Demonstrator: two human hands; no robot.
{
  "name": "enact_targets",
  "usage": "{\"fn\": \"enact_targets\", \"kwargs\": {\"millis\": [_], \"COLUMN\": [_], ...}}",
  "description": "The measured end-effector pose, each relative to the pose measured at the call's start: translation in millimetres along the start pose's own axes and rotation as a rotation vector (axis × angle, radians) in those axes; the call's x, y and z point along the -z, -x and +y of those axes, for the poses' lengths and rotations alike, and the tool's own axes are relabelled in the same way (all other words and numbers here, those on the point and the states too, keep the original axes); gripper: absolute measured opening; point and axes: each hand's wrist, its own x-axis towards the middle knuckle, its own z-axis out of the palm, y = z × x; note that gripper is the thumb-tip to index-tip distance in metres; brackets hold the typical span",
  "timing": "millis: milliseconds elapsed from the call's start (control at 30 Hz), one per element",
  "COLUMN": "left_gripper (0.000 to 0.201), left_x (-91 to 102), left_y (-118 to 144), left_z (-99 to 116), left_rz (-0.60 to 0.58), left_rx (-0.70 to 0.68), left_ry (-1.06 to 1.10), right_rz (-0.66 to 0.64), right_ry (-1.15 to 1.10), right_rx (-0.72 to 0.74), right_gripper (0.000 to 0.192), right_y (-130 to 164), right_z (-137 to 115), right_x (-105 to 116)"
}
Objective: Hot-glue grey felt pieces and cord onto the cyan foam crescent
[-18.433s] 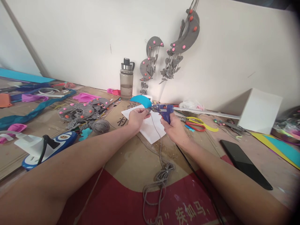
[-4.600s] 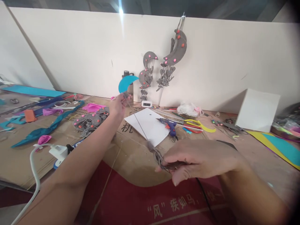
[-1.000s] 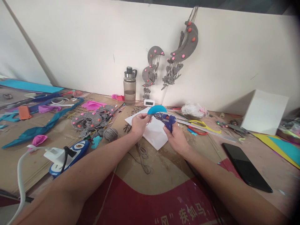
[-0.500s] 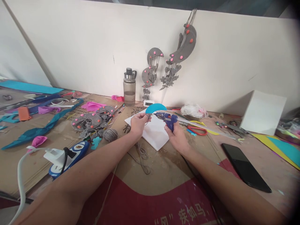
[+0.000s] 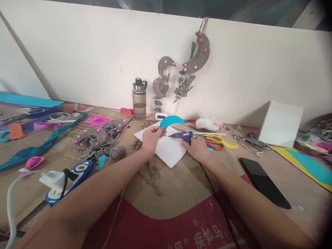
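Note:
Pinched in the fingers of my left hand (image 5: 152, 137) is a blue crescent cutout (image 5: 171, 121), its arc facing away from me. Grey yarn shows at the fingertips, partly hidden. My right hand (image 5: 197, 148) is wrapped around a blue hot glue gun (image 5: 185, 136). The gun's nozzle points left, just below the crescent and above a white sheet of paper (image 5: 171, 155); whether it touches the paper I cannot tell. A loose strand of grey yarn (image 5: 153, 173) lies in front of the sheet, and the yarn ball (image 5: 118, 153) sits left of my left forearm.
Grey crescent ornaments (image 5: 90, 138) lie at left, near a power strip (image 5: 84, 169). A water bottle (image 5: 139, 100) stands by the wall, where similar ornaments (image 5: 198, 58) hang. Red-handled scissors (image 5: 214, 145) and a phone (image 5: 264, 181) lie at right. The glue gun's cord (image 5: 212, 190) runs beside my right forearm.
The glue gun has dropped lower and tilted flatter, its nozzle now away from my left fingertips. My left hand still holds the crescent. The view has shifted slightly right.

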Motion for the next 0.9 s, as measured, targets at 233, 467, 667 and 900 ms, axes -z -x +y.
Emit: {"fn": "enact_targets", "kwargs": {"millis": [233,467,667,900], "left_gripper": [0.021,0.01,0.007,0.01], "left_x": [-7.4,-17.8,-20.1,-20.6], "left_y": [10.5,32.1,37.2,32.5], "left_z": [10.7,34.8,42.6,35.2], "left_rz": [-0.101,-0.137,-0.152,-0.159], "left_rx": [-0.154,-0.478,-0.489,-0.345], "left_ry": [-0.159,-0.463,-0.439,-0.406], "right_rz": [0.114,-0.198,-0.324,-0.361], "right_ry": [-0.382,-1.622,-1.883,-1.768], "right_rx": [0.189,-0.083,-0.205,-0.242], "right_gripper": [0.02,0.033,0.041,0.037], "right_y": [12.1,25.9,27.6,27.4], "right_z": [-31.1,-80.5,-85.5,-78.9], "right_x": [38.4,30.9,44.5,52.0]}}
